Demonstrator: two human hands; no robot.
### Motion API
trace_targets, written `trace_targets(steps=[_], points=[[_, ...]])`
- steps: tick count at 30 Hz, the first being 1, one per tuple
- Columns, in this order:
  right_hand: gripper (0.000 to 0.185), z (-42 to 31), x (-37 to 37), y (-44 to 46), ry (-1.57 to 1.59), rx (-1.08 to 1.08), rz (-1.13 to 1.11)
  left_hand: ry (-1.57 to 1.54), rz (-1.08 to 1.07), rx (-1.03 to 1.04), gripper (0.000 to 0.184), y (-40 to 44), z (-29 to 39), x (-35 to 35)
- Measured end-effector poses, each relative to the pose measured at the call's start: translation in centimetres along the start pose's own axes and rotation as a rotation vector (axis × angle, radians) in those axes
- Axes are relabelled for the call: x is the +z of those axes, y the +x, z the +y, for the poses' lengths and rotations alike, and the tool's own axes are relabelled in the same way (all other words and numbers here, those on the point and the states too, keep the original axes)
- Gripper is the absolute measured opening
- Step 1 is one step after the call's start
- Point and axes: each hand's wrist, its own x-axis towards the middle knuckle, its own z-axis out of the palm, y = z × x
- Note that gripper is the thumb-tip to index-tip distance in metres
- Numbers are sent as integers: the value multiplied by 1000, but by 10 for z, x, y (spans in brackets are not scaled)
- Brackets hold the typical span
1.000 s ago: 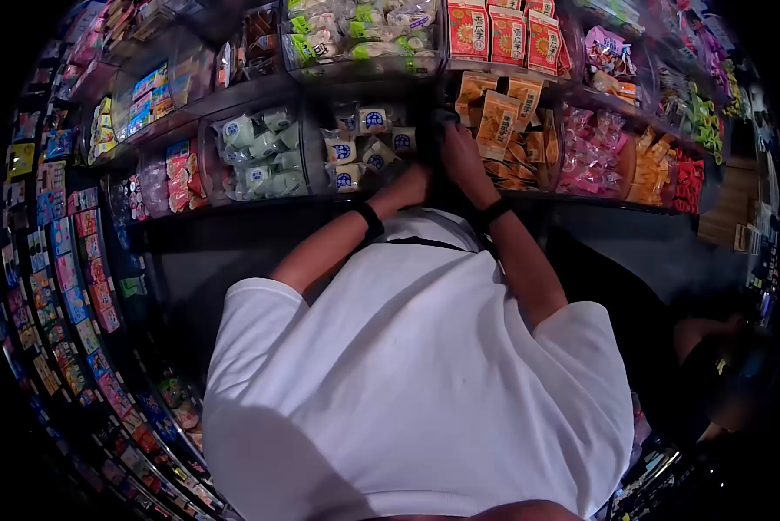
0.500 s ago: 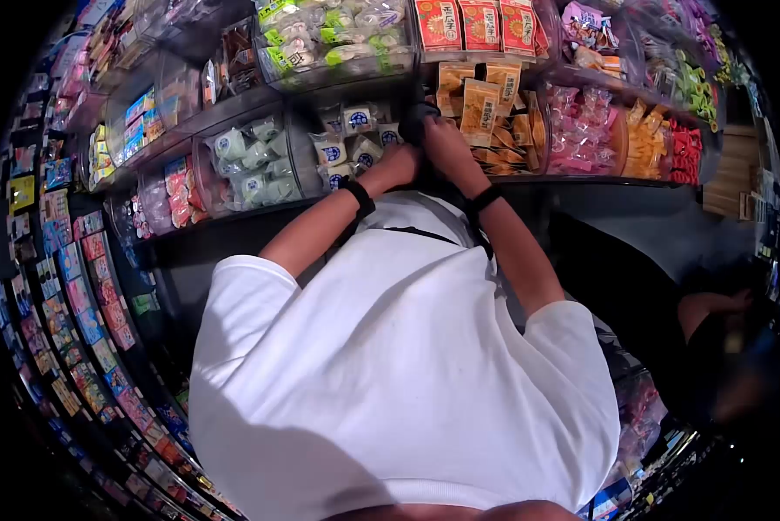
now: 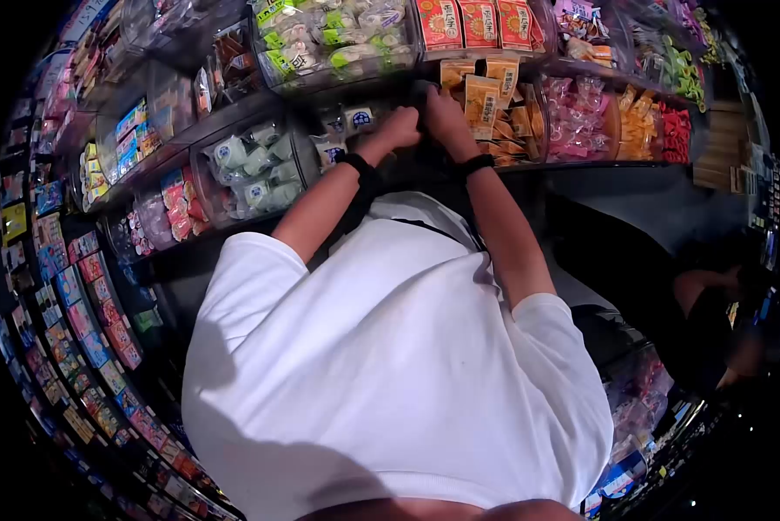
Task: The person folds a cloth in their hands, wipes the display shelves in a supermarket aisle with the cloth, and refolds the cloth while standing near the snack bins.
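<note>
My left hand (image 3: 400, 128) is closed in front of the bin of white wrapped packets (image 3: 358, 119), partly covering them. Close beside it, my right hand (image 3: 445, 116) is also closed, in front of the gap between that bin and the orange-brown packets (image 3: 483, 102). A dark, soft-looking thing (image 3: 419, 92) shows between and above the hands. Its kind is lost in shadow, and what lies inside the fingers is hidden. Both wrists wear black bands.
Pale green wrapped packets (image 3: 255, 165) fill a clear bin at the left. Red packets (image 3: 477, 24) stand in the upper row, with pink packets (image 3: 574, 117) farther right. Shelves of colourful packages (image 3: 90, 295) run down the left. Another person's arm (image 3: 703, 286) is at the right.
Both hands have risen slightly; the left has moved up and covers different white packets. The other person's arm at the right has shifted, and the view has moved a little.
</note>
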Motion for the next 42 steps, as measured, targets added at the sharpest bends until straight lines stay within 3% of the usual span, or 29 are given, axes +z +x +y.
trace_targets(steps=[1, 2, 4, 7, 11, 13, 15, 18, 21, 23, 25, 26, 29, 31, 33, 34, 35, 38, 40, 42], points=[[28, 7, 8, 7, -9, -1, 20, 9, -23, -33, 28, -3, 5, -8], [26, 14, 16, 9, -11, -16, -12, -17, 56, 11, 28, 1, -5, 14], [26, 4, 6, -18, 31, -26, 45, -7, -11, 81, 29, -2, -18, 52], [24, 20, 21, -38, 62, -67, 51, 87, -50, 96, 21, -36, 6, 28], [31, 7, 17, -76, -71, 83, -115, 134, -205, 186, 22, -41, 3, 29], [30, 2, 12, -73, -43, 65, -71, 124, -232, 172, 22, -42, 3, 23], [32, -2, 8, -64, 19, 66, -72, 120, -181, 175, 23, -42, -3, 20], [36, 3, 15, -32, 45, 14, 38, -43, -81, 16, 40, -41, -3, -4], [41, -8, 8, -8, 72, 92, 41, -142, 99, 179, 36, -28, -15, -2], [39, -9, 4, -10, 66, 134, 32, -140, 187, 142, 30, -33, -7, -10], [39, 1, 13, -14, 80, 34, 138, -97, 141, 225, 30, -22, -12, 2], [39, 8, 14, -20, 106, 43, 135, -165, 83, 362, 28, -19, -11, 7], [37, 26, 28, -52, 184, 160, 81, -238, -197, 296, 32, -32, -17, 23], [34, 32, 30, -82, 146, 146, 30, -221, -148, 378, 36, -33, -23, 45], [32, 39, 35, -107, 53, 115, -18, -132, -454, 417, 33, -47, -4, 40], [32, 33, 28, -111, 83, 179, -88, -168, -425, 413, 33, -58, 6, 30], [30, 28, 21, -111, 152, 151, -64, -190, -457, 394, 37, -55, 5, 32], [29, 13, 8, -95, 144, 105, 10, -237, -269, 282, 47, -60, 3, 27], [29, 3, 3, -68, 132, 146, 74, -332, -113, 253, 75, -39, -13, 23], [28, 1, 10, -42, 97, 138, 86, -319, -87, 160, 79, -44, -5, -12]])
